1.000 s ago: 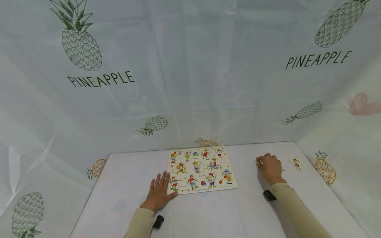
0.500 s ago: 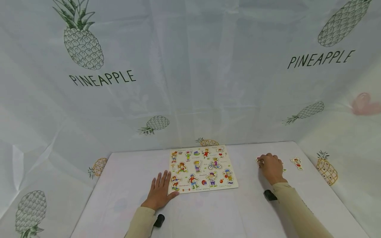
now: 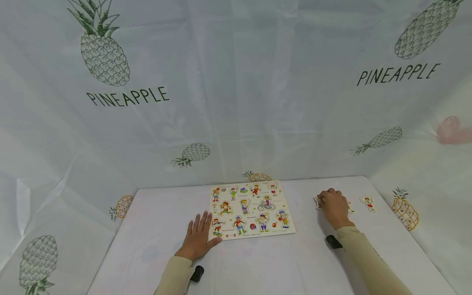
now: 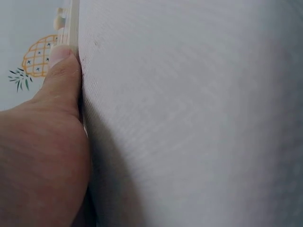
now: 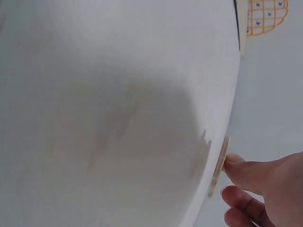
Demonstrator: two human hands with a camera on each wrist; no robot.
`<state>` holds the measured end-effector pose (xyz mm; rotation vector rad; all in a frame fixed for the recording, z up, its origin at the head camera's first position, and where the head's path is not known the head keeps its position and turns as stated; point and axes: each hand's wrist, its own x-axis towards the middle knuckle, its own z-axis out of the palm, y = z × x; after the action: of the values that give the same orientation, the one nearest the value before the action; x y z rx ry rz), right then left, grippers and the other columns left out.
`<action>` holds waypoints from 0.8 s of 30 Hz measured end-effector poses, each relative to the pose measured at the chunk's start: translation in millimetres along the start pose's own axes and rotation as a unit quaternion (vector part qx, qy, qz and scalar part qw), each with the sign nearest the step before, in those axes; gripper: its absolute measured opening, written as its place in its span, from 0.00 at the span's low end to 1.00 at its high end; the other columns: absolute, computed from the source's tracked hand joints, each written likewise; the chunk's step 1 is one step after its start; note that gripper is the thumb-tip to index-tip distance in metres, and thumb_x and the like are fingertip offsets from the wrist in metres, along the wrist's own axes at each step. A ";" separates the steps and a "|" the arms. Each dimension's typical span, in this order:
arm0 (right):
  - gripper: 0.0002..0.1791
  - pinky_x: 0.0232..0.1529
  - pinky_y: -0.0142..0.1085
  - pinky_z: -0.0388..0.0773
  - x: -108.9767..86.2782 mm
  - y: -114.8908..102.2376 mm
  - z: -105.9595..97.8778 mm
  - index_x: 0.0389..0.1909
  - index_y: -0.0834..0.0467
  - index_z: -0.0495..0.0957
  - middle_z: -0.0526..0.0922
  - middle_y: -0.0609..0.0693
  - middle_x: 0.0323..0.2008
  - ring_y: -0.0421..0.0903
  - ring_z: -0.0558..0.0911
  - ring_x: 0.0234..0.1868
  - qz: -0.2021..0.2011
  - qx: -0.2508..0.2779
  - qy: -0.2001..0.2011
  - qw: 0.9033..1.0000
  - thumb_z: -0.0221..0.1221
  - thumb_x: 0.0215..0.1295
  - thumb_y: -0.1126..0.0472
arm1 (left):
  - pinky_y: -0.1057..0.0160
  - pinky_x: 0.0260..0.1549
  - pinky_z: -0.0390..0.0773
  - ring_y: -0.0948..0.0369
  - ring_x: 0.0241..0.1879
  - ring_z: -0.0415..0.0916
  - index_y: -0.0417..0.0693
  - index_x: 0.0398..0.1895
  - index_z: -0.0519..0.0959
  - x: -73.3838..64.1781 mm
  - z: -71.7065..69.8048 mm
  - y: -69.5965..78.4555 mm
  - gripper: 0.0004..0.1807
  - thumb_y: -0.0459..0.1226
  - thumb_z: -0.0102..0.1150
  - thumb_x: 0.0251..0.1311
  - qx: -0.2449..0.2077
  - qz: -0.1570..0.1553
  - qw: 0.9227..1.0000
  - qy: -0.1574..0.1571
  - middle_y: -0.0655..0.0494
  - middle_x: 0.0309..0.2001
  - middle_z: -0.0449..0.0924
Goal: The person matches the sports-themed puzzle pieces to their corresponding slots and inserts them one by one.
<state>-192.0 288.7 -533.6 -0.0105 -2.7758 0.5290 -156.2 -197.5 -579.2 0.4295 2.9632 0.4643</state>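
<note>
A flat puzzle board printed with sports figures lies at the back middle of the table. With fingers straight, my left hand rests at its lower left corner; the thumb touches the board's near edge in the left wrist view. Over to the right, my right hand pinches a thin wooden puzzle piece at table level. Most of that piece is hidden by the fingers in the head view. Another figure piece shows partly behind the right hand, and a further figure piece lies beyond it.
A white cloth printed with pineapples hangs behind the table and along both sides. A small black device sits at the right wrist, and a similar black device at the left.
My right hand has shifted very slightly left, and a bit more of the pinched puzzle piece shows beside the fingers. The left hand stays in place on the board's corner.
</note>
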 end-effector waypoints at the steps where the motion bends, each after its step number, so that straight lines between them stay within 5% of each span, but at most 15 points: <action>1: 0.04 0.44 0.64 0.76 -0.1 -1.8 0.1 0.38 0.68 0.86 0.82 0.67 0.40 0.69 0.79 0.44 -0.005 -0.001 0.005 1.000 0.70 0.65 0.72 | 0.33 0.79 0.46 0.35 0.83 0.43 0.37 0.84 0.52 0.0 0.1 0.0 0.54 0.60 0.63 0.69 -0.001 -0.001 1.000 0.000 0.38 0.85 0.48; 8: 0.05 0.40 0.62 0.78 0.3 -22.3 3.4 0.36 0.67 0.87 0.83 0.64 0.39 0.66 0.80 0.41 -0.037 0.000 0.037 0.999 0.72 0.61 0.71 | 0.32 0.79 0.44 0.34 0.83 0.42 0.36 0.84 0.53 -1.2 -3.9 3.2 0.54 0.59 0.64 0.68 -0.015 -0.004 1.000 -0.004 0.37 0.85 0.47; 24: 0.05 0.48 0.58 0.79 7.8 -84.6 15.8 0.36 0.63 0.87 0.83 0.58 0.39 0.60 0.80 0.43 -0.066 0.023 0.023 0.997 0.73 0.63 0.68 | 0.32 0.79 0.45 0.34 0.82 0.44 0.36 0.83 0.54 -0.8 -5.6 3.8 0.53 0.58 0.65 0.68 -0.019 -0.005 1.000 -0.005 0.37 0.84 0.49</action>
<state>-200.0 204.7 -514.7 0.1676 -2.6957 0.5519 -155.3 -195.9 -572.7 0.4105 2.9414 0.5139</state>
